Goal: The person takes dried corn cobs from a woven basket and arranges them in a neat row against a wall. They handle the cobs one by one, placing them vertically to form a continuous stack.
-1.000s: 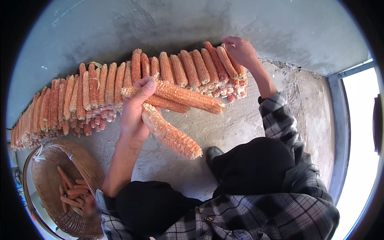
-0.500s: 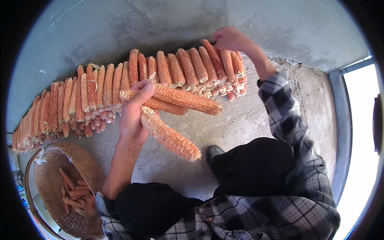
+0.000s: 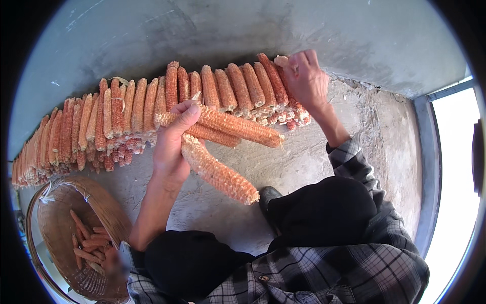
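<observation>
My left hand (image 3: 174,139) is closed around three stripped corn cobs. Two of them, with the longer cob (image 3: 238,126) on top, point right, and a paler cob (image 3: 220,169) slants down to the lower right. At the right end of a long stacked row of cobs (image 3: 207,86), my right hand (image 3: 306,83) has its fingers bent over the last cobs. It grips one near its far end, by a pale tip (image 3: 281,61); the hand hides most of that cob.
The stack runs along a grey wall (image 3: 243,30) on a rough concrete floor (image 3: 374,116). At lower left stands a woven basket (image 3: 55,223) with a handle and several loose cobs (image 3: 91,243) inside. My shoe (image 3: 269,195) is near the middle. A bright doorway (image 3: 455,177) lies right.
My right hand has come down and toward me from behind the stack's end, now covering the last cobs. My left hand keeps its cobs nearly in place; the view has shifted slightly.
</observation>
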A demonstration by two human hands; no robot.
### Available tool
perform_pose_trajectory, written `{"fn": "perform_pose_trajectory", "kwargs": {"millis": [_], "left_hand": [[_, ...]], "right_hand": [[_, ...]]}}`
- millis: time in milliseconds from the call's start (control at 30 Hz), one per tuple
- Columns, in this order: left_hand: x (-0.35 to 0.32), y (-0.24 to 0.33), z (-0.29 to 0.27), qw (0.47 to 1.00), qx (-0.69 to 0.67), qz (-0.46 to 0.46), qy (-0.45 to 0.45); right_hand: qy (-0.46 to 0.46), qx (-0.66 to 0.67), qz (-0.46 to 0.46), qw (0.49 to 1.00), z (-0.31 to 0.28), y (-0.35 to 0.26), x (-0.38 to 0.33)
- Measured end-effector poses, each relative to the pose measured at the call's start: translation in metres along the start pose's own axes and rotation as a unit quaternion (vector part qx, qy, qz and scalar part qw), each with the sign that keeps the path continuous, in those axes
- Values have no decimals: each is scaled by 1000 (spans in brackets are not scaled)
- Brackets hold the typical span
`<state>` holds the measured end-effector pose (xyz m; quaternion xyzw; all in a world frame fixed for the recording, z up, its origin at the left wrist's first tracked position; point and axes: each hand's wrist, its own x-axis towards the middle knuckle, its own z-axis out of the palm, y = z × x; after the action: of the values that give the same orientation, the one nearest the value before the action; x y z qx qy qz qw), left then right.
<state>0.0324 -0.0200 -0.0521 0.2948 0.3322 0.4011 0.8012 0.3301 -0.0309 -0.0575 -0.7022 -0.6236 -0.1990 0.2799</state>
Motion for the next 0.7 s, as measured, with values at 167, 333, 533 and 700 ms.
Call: {"fn": "perform_pose_trajectory", "kwargs": {"millis": [167,333,533,700], "left_hand": [[1,-2,1,1000,4,2,5],[1,-6,0,1000,13,-2,-18],[-2,-3,11,1000,-7,-11,-8],[-7,2,10,998,-56,-5,-37]], "right_hand": [[-46,-24,-58,997,-4,1,-23],[-46,18,22,999,-30,0,-15],[-204,428,46,879,-48,-30,-1],[-387,489,37,781,-59,-67,-5]]}}
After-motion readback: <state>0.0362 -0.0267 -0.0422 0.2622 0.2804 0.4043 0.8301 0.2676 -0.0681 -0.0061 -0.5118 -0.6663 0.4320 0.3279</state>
